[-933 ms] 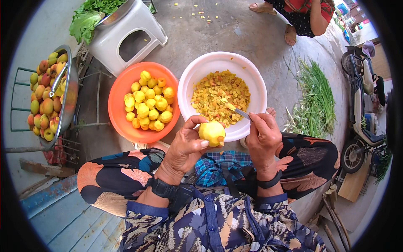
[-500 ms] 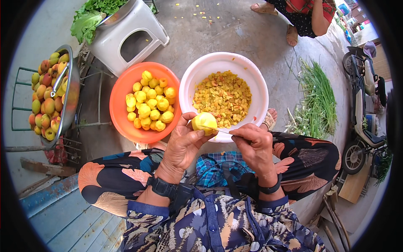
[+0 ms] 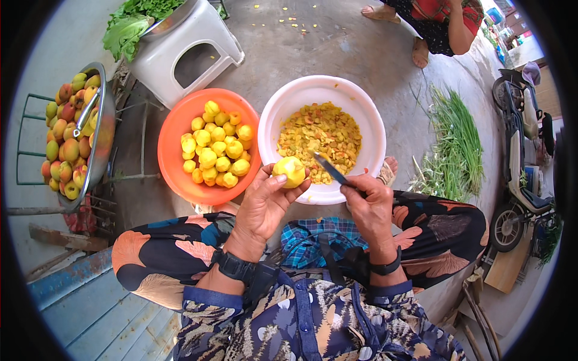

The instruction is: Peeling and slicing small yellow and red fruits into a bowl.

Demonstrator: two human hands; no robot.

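Note:
Between the fingers and thumb of my left hand point(image 3: 262, 195) sits a peeled yellow peach point(image 3: 289, 172), over the near rim of a white basin point(image 3: 269, 111). My right hand point(image 3: 372, 207) is closed round the handle of a knife point(image 3: 330, 168). Its blade points up and to the left over the basin, apart from the peach. Small yellow and reddish peel pieces point(image 3: 319, 129) are heaped inside this basin. Touching it on the left is an orange basin point(image 3: 171, 171), where several peeled peaches point(image 3: 208, 157) are piled.
At far left, a metal bowl point(image 3: 107, 129) of unpeeled peaches point(image 3: 70, 150) rests on a stand. Leafy greens point(image 3: 123, 36) lie by a white stool point(image 3: 158, 69). Green onions point(image 3: 454, 141) are spread on the floor at right, near a motorbike point(image 3: 524, 180). Another person point(image 3: 430, 30) is at top right.
The knife has come away from the peach and swung to point up over the white basin. My left hand has turned the peach slightly.

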